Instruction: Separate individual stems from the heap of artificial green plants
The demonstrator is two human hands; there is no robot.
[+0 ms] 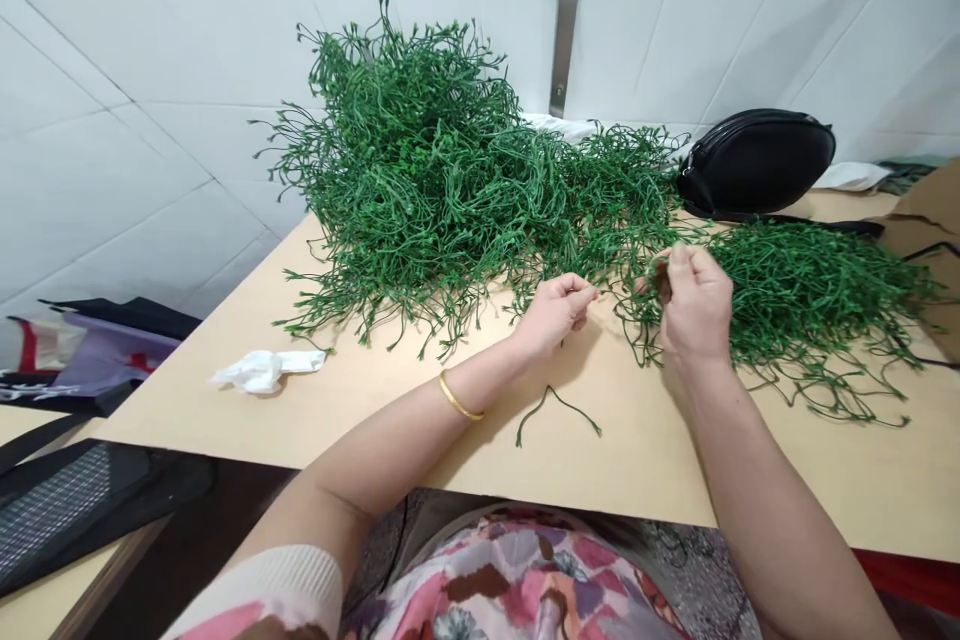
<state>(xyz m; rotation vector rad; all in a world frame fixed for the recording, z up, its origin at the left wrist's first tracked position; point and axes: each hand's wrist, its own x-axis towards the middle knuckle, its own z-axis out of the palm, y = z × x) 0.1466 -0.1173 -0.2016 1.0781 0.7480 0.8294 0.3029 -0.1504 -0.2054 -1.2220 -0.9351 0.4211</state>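
My left hand [557, 316], with a gold bangle on its wrist, is closed in a pinch above the table; what its fingertips hold, if anything, is too small to make out. My right hand [696, 305] is closed with the thumb on top, at the left edge of a heap of thin green plastic stems [814, 290]. Green shows at its fingers, but I cannot tell a held stem from those behind. Below my left hand a single bent green stem [551, 388] lies on the table. A larger, tangled pile of green stems [435, 170] rises behind both hands.
A crumpled white tissue [262, 372] lies on the wooden table [375, 420] at left. A black bag [761, 163] stands at the back right, near brown cardboard [919, 235]. White tiled wall with a metal bracket [565, 40] closes off the back. Folded fabrics [112, 345] sit far left.
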